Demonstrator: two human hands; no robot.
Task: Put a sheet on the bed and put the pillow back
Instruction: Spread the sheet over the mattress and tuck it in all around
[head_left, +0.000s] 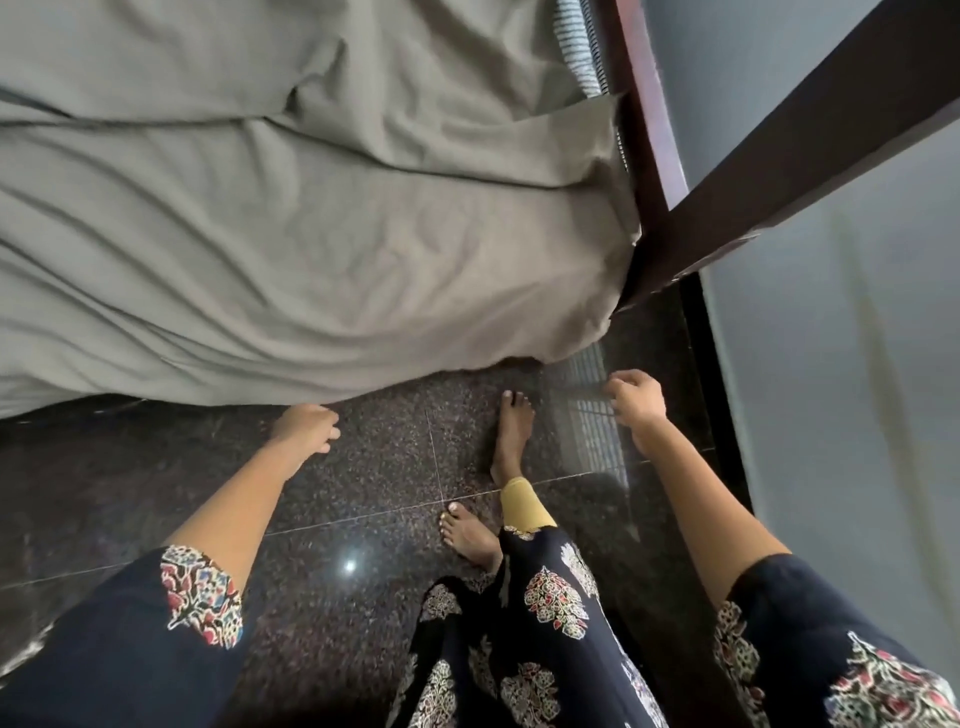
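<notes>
My left hand (306, 431) hangs just under the hem of the sheet (311, 208), fingers loosely curled and empty; my right hand (636, 402), also loosely curled on nothing, is near the bed frame (727, 208). The grey sheet covers the bed but lies rumpled (striped mattress (574, 47) shows at the far corner), so I judge smoothing, tucking and the unseen pillow remain

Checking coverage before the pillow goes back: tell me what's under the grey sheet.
Only a striped mattress edge shows, at the top right corner beside the dark frame. The sheet hides everything else under it; its hem hangs toward the floor.
</notes>
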